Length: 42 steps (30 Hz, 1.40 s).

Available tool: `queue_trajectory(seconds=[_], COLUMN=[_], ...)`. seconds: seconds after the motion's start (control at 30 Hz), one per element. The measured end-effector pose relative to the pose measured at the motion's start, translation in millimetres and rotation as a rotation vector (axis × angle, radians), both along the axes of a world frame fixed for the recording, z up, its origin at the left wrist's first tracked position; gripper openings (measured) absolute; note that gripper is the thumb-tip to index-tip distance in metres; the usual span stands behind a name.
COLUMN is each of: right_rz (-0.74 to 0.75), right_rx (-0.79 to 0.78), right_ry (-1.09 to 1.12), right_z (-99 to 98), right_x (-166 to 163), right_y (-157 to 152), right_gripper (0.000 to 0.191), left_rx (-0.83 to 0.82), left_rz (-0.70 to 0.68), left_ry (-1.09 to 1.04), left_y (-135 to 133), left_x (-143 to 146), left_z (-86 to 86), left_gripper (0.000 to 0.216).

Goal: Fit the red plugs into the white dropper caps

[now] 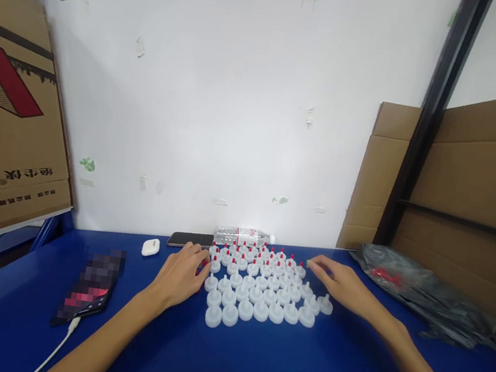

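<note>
White translucent nozzle caps (261,311) stand upright in several rows on the blue table, pointed spouts up. In the back rows, small red tips (254,262) sit on the spouts; the front rows have bare spouts. My left hand (183,271) is at the left edge of the rows, its fingers curled around small red tips that show beside the fingertips. At the right end of the back rows is my right hand (340,282), thumb and forefinger brought together close to a red-tipped cap. Whatever lies between those fingers is too small to make out.
Behind the rows lie a clear plastic bottle (240,236) and a phone (190,239). A white earbud case (150,247) and another phone (90,287) on a white cable are at left. A grey plastic bag (427,294) with red pieces lies right. Cardboard (11,113) flanks the table.
</note>
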State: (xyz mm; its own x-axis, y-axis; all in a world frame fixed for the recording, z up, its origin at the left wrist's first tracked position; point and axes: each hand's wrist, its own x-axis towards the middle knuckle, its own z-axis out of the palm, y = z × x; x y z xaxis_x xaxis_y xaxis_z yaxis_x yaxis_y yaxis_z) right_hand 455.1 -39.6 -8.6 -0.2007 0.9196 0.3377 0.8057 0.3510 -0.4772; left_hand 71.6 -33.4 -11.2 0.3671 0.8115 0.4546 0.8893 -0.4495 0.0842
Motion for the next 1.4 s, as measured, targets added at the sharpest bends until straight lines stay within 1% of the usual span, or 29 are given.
queue_trajectory(seconds=[0.07,0.13,0.23,0.3,0.33,0.4,0.5,0.57,0.63,0.7,0.8,0.87,0.93,0.97,1.07,1.17,1.27,1.33,1.4], right_rz=[0.097,0.154,0.178,0.183,0.173,0.131,0.095,0.16,0.266,0.363,0.561,0.58,0.544,0.525,0.51,0.532,0.54,0.544,0.529], right_rx=[-0.052,-0.112,-0.149,-0.128,-0.097,0.013,0.235,0.352,0.383,0.402,0.37,0.369,0.379,0.382,0.378,0.395,0.459,0.53,0.633], right_ry=[-0.032,-0.053,-0.055,-0.047,-0.039,-0.016,0.018,-0.001,-0.078,-0.187,-0.399,-0.459,-0.449,-0.422,-0.308,-0.237,-0.224,-0.238,-0.263], right_z=[0.2,-3.5,-11.0,-11.9,-9.9,-0.9,21.0,34.1,40.2,38.1,25.1,16.6,12.2,11.6,12.9,12.9,10.3,9.0,9.6], right_x=[-5,-10,-11,-9,-9,-13,-35,-61,-91,-121,-153,-162,-164,-163,-158,-154,-155,-156,-154], right_y=[10,18,21,20,18,14,5,-1,-4,-3,2,2,-1,-3,-9,-11,-9,-6,1], right_gripper=[0.052,0.057,0.06,0.06,0.059,0.056,0.046,0.037,0.031,0.029,0.022,0.016,0.006,0.006,0.016,0.018,0.019,0.018,0.011], left_rx=[-0.027,-0.048,-0.067,-0.071,-0.068,-0.043,0.009,0.017,0.001,-0.02,-0.047,-0.062,-0.077,-0.083,-0.098,-0.094,-0.115,-0.203,-0.367], left_rz=[0.031,0.059,0.067,0.063,0.061,0.056,0.029,-0.011,-0.057,-0.09,-0.104,-0.113,-0.145,-0.169,-0.236,-0.269,-0.324,-0.361,-0.374], left_ry=[0.036,0.052,0.052,0.044,0.037,0.014,-0.034,-0.065,-0.101,-0.142,-0.169,-0.148,-0.107,-0.091,-0.1,-0.171,-0.292,-0.47,-0.738], left_y=[3,5,7,8,8,7,3,0,-4,-7,-10,-12,-14,-16,-20,-24,-25,-23,-19], left_x=[-3,-6,-9,-9,-9,-8,-5,-2,0,1,3,6,10,12,18,22,27,33,37], left_z=[-3.6,-6.4,-9.0,-9.3,-8.8,-6.6,-0.9,2.9,5.8,7.7,8.7,8.3,7.0,6.2,3.8,2.4,2.6,3.2,4.4], left_gripper=[0.021,0.021,0.022,0.025,0.026,0.03,0.033,0.034,0.035,0.035,0.032,0.029,0.026,0.025,0.024,0.024,0.028,0.033,0.039])
